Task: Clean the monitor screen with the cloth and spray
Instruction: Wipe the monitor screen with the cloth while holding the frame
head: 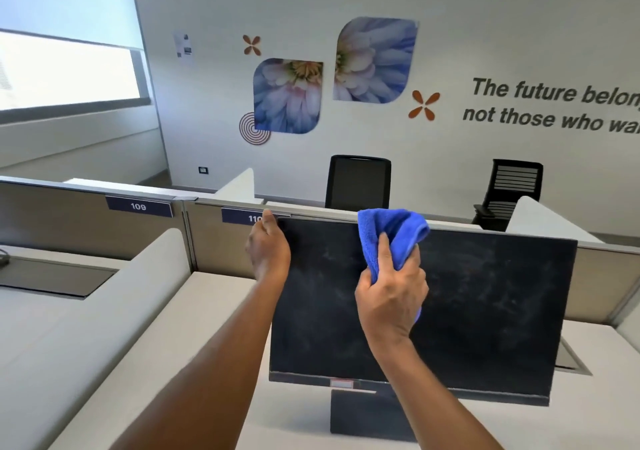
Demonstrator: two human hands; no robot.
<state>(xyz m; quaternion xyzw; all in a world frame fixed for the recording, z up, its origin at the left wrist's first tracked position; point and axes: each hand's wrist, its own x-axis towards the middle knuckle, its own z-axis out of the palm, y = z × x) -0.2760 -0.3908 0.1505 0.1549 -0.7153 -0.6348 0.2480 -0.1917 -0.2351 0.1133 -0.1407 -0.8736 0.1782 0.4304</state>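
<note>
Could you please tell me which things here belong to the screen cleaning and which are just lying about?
In use: monitor, gripped at its top left corner by the left hand; blue cloth, bunched in the right hand.
Just there: black office chairs, desk plate 109, flower wall prints.

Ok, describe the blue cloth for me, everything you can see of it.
The blue, fluffy, microfibre-looking cloth is bunched into a wad in the grip of the right hand, whose fingers curl round it with the thumb lying up its front. It sits at the upper middle of the smeared black monitor screen, apparently pressed to it. Its folded top rises past the monitor's top edge, and a small corner pokes out below the hand.
</note>
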